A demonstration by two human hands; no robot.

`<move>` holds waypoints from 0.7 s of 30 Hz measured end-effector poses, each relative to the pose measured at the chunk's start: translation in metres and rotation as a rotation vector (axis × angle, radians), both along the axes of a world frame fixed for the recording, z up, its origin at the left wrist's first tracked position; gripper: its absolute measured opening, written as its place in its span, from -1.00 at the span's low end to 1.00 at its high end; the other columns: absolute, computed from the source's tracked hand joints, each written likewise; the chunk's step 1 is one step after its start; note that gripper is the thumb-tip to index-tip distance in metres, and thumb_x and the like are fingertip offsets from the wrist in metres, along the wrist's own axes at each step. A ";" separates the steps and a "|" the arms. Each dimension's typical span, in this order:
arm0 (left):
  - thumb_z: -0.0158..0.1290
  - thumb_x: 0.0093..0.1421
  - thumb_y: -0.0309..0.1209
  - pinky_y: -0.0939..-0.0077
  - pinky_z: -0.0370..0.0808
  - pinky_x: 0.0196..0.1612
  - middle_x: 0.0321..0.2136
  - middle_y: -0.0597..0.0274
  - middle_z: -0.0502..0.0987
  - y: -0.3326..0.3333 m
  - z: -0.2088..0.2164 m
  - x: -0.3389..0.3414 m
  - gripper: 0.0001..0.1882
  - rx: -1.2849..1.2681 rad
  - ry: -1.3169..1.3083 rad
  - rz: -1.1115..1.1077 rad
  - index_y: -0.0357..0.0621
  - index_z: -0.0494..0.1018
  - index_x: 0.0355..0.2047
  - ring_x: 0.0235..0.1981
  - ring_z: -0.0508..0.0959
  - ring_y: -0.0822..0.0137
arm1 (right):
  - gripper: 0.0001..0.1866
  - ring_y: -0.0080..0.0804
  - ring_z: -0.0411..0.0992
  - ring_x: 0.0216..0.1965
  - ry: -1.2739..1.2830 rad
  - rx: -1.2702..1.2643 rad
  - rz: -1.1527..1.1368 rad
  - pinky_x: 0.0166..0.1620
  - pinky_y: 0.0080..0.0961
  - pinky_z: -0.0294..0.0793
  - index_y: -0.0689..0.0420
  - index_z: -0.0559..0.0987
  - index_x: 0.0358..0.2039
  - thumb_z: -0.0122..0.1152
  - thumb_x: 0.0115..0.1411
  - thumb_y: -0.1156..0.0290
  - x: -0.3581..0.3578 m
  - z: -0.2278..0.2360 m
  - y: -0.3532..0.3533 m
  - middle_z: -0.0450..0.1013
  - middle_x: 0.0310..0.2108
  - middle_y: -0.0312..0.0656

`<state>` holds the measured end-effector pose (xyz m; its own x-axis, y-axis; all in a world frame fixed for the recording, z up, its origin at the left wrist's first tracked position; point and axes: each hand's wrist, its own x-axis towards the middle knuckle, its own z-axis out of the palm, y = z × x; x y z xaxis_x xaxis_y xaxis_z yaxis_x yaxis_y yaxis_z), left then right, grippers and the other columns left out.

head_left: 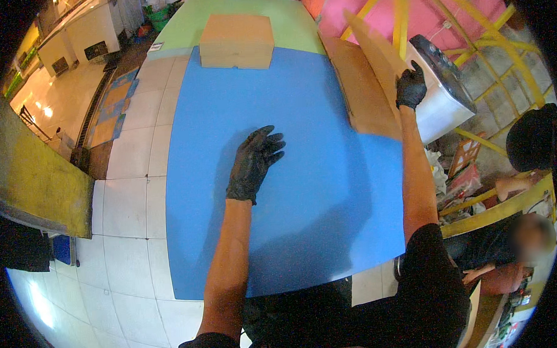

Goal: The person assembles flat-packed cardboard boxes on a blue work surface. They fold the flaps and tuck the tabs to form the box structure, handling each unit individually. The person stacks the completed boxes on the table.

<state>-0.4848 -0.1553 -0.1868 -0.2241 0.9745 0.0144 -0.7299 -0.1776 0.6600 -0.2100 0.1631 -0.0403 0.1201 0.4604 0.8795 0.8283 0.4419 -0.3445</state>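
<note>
My right hand [412, 88], in a black glove, is at the right edge of the blue tabletop [276, 106]. It grips the outer edge of a thin brown cardboard sheet [375, 54], which stands tilted up. Under and beside that sheet lies more flat cardboard [356, 88] along the table's right side. Also gloved in black, my left hand [252, 166] hovers over the middle of the blue surface with fingers apart and slightly curled, holding nothing. A closed brown cardboard box [237, 40] sits farther back, where the blue top meets a green surface [291, 17].
A white appliance with a dark top [441, 94] stands right of the table. Yellow metal bars [501, 37] and pink material [346, 6] lie beyond. Another person [489, 246] is at the lower right. White floor tiles [126, 204] run along the left, beside a yellow-grey block [39, 170].
</note>
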 end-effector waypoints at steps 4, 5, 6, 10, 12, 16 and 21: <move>-0.17 0.27 -0.18 0.20 0.42 -0.01 -0.06 -0.10 0.41 0.003 0.001 0.006 -0.53 0.015 -0.010 -0.020 -0.24 0.25 0.07 -0.07 0.45 0.08 | -0.62 -0.29 0.49 -0.49 -0.064 0.291 0.001 -0.36 -0.42 0.47 -0.03 0.53 -0.11 0.22 -0.02 0.34 0.030 0.028 -0.011 0.54 -0.40 -0.21; -0.18 0.27 -0.17 0.20 0.41 0.00 -0.05 -0.10 0.41 0.004 0.002 0.010 -0.53 0.022 -0.020 -0.031 -0.24 0.25 0.07 -0.07 0.45 0.08 | -0.62 -0.32 0.49 -0.47 -0.021 0.278 0.080 -0.34 -0.44 0.47 0.00 0.52 -0.09 0.20 0.01 0.37 0.041 0.031 -0.016 0.54 -0.36 -0.19; -0.18 0.27 -0.16 0.19 0.41 0.00 -0.05 -0.11 0.40 0.003 0.003 0.007 -0.53 0.017 0.009 -0.018 -0.24 0.25 0.07 -0.07 0.45 0.07 | -0.62 -0.34 0.49 -0.44 0.032 0.262 0.170 -0.31 -0.47 0.46 0.03 0.51 -0.08 0.18 0.03 0.39 0.040 0.036 -0.032 0.54 -0.32 -0.17; -0.20 0.27 -0.11 0.16 0.37 0.03 -0.01 -0.14 0.37 0.002 0.002 0.003 -0.48 0.008 0.045 0.004 -0.24 0.22 0.09 -0.04 0.42 0.02 | -0.67 -0.39 0.46 -0.27 0.064 0.168 0.381 -0.17 -0.49 0.42 0.15 0.51 -0.06 0.08 0.13 0.51 0.030 0.047 -0.168 0.51 -0.18 -0.12; -0.21 0.27 -0.06 0.12 0.33 0.06 0.02 -0.15 0.34 0.000 0.000 -0.003 -0.43 -0.006 0.024 0.020 -0.25 0.20 0.11 0.00 0.38 -0.02 | -0.72 -0.38 0.45 -0.23 -0.109 0.105 0.316 -0.13 -0.48 0.41 0.17 0.53 -0.12 0.10 0.12 0.52 0.052 0.021 -0.227 0.51 -0.18 -0.13; -0.24 0.24 0.07 0.03 0.20 0.14 0.11 -0.19 0.21 0.003 0.000 -0.006 -0.31 -0.011 -0.059 0.062 -0.27 0.15 0.14 0.13 0.23 -0.07 | -0.71 -0.24 0.45 -0.15 -0.223 -0.320 0.281 -0.04 -0.35 0.38 0.17 0.53 -0.20 0.19 -0.01 0.48 0.117 -0.029 -0.358 0.51 -0.20 -0.09; -0.29 0.17 0.22 -0.09 -0.02 0.24 0.22 -0.24 -0.03 -0.016 0.008 -0.056 -0.16 -0.013 -0.152 0.294 -0.26 0.03 0.20 0.25 0.00 -0.12 | -0.56 -0.20 0.39 -0.02 0.090 -0.524 0.451 0.09 -0.27 0.28 0.22 0.48 -0.13 0.14 0.10 0.14 0.169 -0.065 -0.430 0.49 -0.15 -0.10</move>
<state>-0.5404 -0.1711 -0.1787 -0.4942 0.8677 -0.0532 -0.7392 -0.3872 0.5510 -0.0413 -0.2674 -0.1058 -0.1212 0.8435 0.5232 0.5612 0.4930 -0.6648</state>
